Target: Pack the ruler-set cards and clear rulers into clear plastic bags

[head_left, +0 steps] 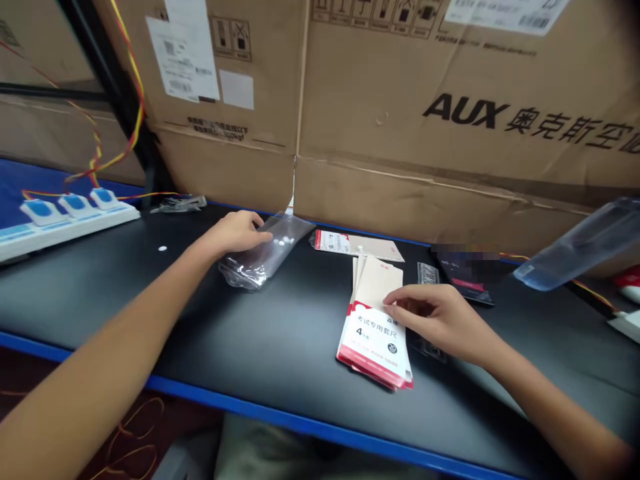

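The stack of ruler packets (374,333) lies lengthwise toward the person, its top edge under the curled fingers of the right hand (433,319); any grip is unclear. Farther left, the left hand (233,233) lies half-open, touching a clear plastic bag (263,257) angled across the black bench (75,293).

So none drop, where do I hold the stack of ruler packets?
Probably pinch the stack of ruler packets across its long sides, coming from the right, where the right hand rests. It lies flat and slightly fanned, so squeezing keeps it together.
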`<action>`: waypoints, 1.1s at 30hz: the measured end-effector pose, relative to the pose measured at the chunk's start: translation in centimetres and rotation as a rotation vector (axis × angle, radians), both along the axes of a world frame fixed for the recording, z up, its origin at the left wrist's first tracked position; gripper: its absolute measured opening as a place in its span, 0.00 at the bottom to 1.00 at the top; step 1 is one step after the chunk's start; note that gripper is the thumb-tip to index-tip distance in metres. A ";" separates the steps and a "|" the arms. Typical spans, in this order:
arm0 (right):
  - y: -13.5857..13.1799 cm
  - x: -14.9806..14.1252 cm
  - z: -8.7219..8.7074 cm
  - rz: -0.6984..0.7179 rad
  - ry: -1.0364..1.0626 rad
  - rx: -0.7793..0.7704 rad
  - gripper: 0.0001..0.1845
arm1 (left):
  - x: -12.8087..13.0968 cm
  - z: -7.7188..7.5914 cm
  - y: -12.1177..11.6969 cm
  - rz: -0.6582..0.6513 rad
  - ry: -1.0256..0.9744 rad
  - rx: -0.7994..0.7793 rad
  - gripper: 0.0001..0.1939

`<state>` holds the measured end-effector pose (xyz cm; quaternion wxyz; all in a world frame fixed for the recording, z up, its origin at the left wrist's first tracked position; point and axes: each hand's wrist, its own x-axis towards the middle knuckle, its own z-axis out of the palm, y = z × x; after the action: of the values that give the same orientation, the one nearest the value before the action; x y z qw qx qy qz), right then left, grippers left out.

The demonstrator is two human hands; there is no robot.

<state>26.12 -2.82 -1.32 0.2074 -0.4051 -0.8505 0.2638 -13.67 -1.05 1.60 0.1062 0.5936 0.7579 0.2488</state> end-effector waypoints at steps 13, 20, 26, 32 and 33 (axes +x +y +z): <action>10.2 -7.8 2.3 0.082 -0.101 0.361 0.14 | -1.8 -1.7 0.5 0.007 0.035 0.063 0.16; 14.2 -10.0 2.0 0.186 -0.292 0.328 0.17 | -2.4 -1.7 0.6 -0.001 0.003 0.153 0.12; 13.8 -10.3 2.5 0.247 -0.380 0.387 0.17 | -2.2 -1.3 0.5 -0.024 -0.075 0.261 0.10; 12.0 -8.8 5.6 0.258 -0.319 0.582 0.23 | -0.8 0.1 -0.4 -0.073 -0.204 0.397 0.07; 11.1 -8.5 6.3 0.266 -0.309 0.608 0.24 | -0.3 0.4 -0.6 -0.092 -0.243 0.409 0.07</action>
<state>17.66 8.30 5.01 0.1514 -0.2458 -0.9566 -0.0406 -13.99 -1.65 1.96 0.0854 0.6023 0.6456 0.4617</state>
